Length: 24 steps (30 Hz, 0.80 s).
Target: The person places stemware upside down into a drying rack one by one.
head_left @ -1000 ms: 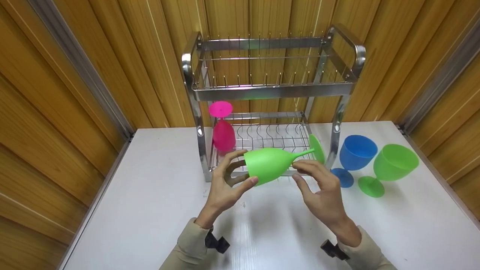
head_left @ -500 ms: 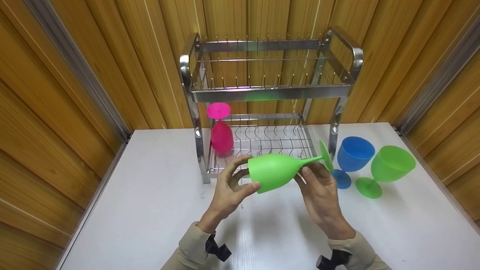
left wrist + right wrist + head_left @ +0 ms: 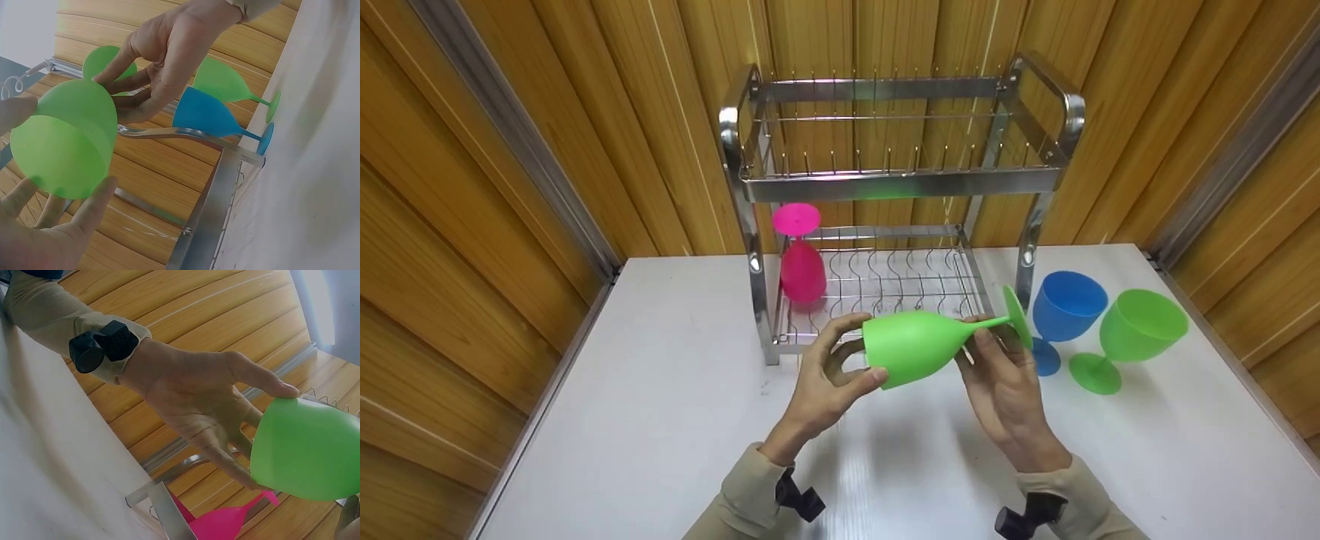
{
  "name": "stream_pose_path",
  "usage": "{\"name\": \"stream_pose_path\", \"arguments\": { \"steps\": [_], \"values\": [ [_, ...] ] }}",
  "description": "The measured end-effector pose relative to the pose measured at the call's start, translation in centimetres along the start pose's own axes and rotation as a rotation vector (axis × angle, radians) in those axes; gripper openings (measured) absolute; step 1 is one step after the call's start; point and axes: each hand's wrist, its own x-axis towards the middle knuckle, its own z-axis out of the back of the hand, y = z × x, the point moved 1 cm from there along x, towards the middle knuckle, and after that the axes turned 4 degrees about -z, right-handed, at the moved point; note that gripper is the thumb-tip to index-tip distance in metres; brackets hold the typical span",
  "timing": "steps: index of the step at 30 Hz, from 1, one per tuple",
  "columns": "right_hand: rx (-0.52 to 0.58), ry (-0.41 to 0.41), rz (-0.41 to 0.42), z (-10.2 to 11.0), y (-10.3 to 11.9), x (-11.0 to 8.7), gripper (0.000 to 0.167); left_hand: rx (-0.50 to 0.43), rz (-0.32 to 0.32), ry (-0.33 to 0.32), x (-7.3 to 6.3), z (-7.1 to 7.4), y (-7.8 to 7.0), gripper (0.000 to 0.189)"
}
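A person's left grip (image 3: pixel 823 390) pinches the rim of a green goblet (image 3: pixel 916 347) held sideways above the table (image 3: pixel 660 420), its long axis running across to the right grip (image 3: pixel 1006 394), which pinches the stem; a metal rack (image 3: pixel 904 185) stands beyond both.

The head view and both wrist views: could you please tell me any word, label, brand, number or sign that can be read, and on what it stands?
None: no readable text shows on the held green cup, the other green cup, the blue cup, the pink cup, the metal rack or the wooden wall.
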Motion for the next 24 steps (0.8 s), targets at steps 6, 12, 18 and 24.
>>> {"name": "stream_pose_path", "arguments": {
  "steps": [6,12,18,24],
  "values": [
    [-0.043,-0.05,-0.002,-0.2,0.1,0.2,0.033,0.045,0.003,0.008,0.1,0.1,0.0,0.073],
    [-0.086,-0.065,0.004,-0.3,0.3,1.1,0.027,0.1,-0.045,-0.001,0.3,1.3,-0.5,0.07],
    [-0.239,-0.056,0.04,-1.0,0.4,3.3,0.02,0.252,-0.136,-0.097,0.7,3.3,-1.7,0.065],
    [-0.371,-0.027,0.152,-2.3,0.0,6.1,0.023,0.473,-0.223,-0.237,1.1,5.8,-2.6,0.059]
  ]
}}
